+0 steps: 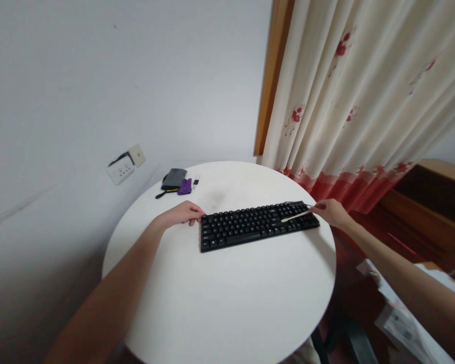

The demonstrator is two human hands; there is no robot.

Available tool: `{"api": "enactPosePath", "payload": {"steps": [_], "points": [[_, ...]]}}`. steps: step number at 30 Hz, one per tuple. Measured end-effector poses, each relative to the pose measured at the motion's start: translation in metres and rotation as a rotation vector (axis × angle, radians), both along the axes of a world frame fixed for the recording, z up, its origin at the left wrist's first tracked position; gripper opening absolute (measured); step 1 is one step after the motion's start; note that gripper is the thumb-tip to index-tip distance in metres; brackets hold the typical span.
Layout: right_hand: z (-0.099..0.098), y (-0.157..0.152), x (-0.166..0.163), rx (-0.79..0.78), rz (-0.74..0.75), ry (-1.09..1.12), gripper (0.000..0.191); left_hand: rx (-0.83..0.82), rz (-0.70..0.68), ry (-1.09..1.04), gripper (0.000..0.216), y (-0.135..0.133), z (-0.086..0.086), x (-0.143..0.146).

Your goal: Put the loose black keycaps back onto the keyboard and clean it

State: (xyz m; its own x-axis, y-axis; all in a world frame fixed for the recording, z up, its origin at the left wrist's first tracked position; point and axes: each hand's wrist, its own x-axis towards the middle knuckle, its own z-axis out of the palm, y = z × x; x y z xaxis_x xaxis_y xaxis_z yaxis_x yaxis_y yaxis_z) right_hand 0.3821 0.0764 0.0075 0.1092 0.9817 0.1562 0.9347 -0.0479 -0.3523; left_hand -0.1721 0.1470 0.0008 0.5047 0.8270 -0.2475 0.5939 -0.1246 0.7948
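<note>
A black keyboard [246, 227] lies at a slight slant on the round white table [227, 298]. At its left end, my left hand [184, 213] is closed, the fingertips gripping the upper left corner. My right hand [329, 211] is beyond the keyboard's right end and pinches a long, thin white cotton swab [298, 216]. The swab's thicker tip points left and rests on or just over the keys near the right side; actual contact cannot be made out.
Toward the table's back left are a grey pouch [175, 178], a purple cloth [185, 186] and a small white-and-black item [196, 182]. A wall socket [121, 169] is to the left. A floral curtain [326, 101] hangs behind; plastic-wrapped things [402, 323] lie lower right.
</note>
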Motion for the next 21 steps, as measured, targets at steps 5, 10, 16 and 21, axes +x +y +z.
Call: {"api": "enactPosePath", "payload": {"steps": [5, 10, 16, 21], "points": [[-0.004, -0.002, 0.0, -0.036, -0.003, -0.041, 0.033, 0.009, 0.002, 0.004, 0.032, 0.002, -0.002, -0.001], [-0.011, -0.004, -0.001, -0.076, 0.017, -0.078, 0.033, 0.016, -0.014, 0.004, 0.032, 0.002, -0.002, -0.001], [-0.008, -0.006, -0.004, -0.047, 0.017, -0.092, 0.032, 0.009, -0.005, -0.008, 0.032, 0.001, -0.002, -0.002], [-0.005, -0.011, -0.008, -0.02, 0.059, -0.068, 0.033, 0.007, -0.007, -0.004, 0.034, 0.003, -0.003, -0.002]]}}
